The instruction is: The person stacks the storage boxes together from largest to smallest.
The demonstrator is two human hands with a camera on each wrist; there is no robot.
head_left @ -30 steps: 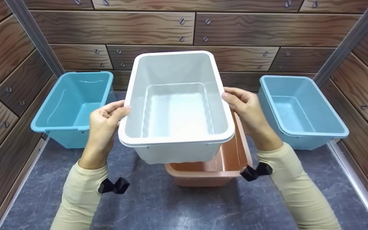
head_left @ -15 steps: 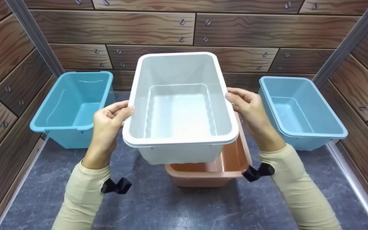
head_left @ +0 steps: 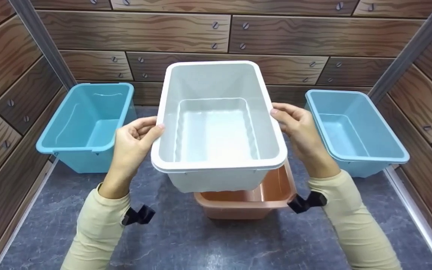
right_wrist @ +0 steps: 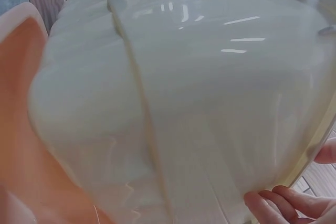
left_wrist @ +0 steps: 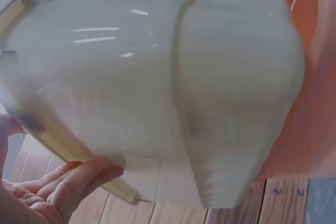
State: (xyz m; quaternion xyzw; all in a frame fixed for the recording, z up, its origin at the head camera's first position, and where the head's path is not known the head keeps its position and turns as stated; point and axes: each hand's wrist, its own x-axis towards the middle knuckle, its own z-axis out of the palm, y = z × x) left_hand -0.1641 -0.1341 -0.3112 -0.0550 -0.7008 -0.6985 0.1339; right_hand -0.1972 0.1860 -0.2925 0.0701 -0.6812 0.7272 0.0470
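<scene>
Head view has your left hand (head_left: 133,144) and your right hand (head_left: 300,131) well apart, pinching the white bin (head_left: 216,131) by its opposite long edges. You hold it raised, overlapping the orange bin (head_left: 244,213) on the dark surface (head_left: 208,243); whether those two touch cannot be told. To your left stands a teal bin (head_left: 86,161), to your right a light-blue bin (head_left: 366,165).

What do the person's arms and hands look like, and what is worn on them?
The left hand and right hand wear no gloves. The left sleeve and right sleeve are plain pale yellow, long, close-fitting and creased. Near each cuff sits a small black angular device, shaped like joined blocks, probably a camera. No cables are visible.
</scene>
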